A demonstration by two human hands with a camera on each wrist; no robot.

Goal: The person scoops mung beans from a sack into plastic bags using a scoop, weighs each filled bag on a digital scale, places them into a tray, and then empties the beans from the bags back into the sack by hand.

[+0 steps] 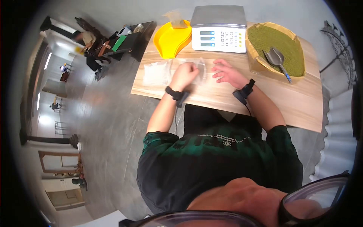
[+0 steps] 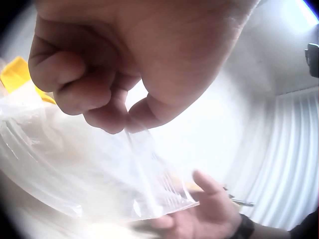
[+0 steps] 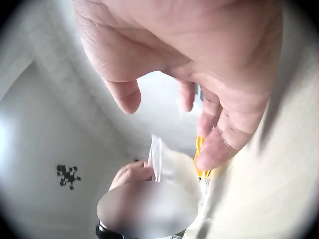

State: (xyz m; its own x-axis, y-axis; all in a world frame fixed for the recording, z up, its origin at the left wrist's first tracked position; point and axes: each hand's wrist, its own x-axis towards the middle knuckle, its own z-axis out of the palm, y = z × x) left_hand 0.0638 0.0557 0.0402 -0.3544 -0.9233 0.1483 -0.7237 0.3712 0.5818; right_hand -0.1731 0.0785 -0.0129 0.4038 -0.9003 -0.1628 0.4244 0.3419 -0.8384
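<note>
A person in a black and dark-green T-shirt point(image 1: 223, 162) works at a pale wood-grain table point(image 1: 272, 98), a clear, thin plastic bag point(image 1: 202, 71) between two bare hands. The left hand point(image 1: 185, 75) pinches the bag's edge between thumb and forefinger, its remaining fingers curled in toward the palm. From that pinch the bag spreads toward the right hand point(image 1: 228, 73), which is open and holds nothing, its fingers apart and slightly bent, just beside the bag's far edge. Whether the bag's underside touches the tabletop cannot be told.

On the outer side of the left hand, more clear, whitish plastic bags point(image 1: 157, 73) lie flat on the wood. Beyond the hands stands a white electronic scale point(image 1: 218, 39) with a grey metal platform, its keypad and three small displays facing the person. Left of it, just beside, sits a bright yellow plastic tray point(image 1: 168, 39). To the right, a tan-rimmed container point(image 1: 261, 67) brims with green powder point(image 1: 272, 38); a grey scoop point(image 1: 278, 58) with a blue-tipped handle rests on the powder, the handle's end reaching over the near rim. A black strap circles each wrist.
</note>
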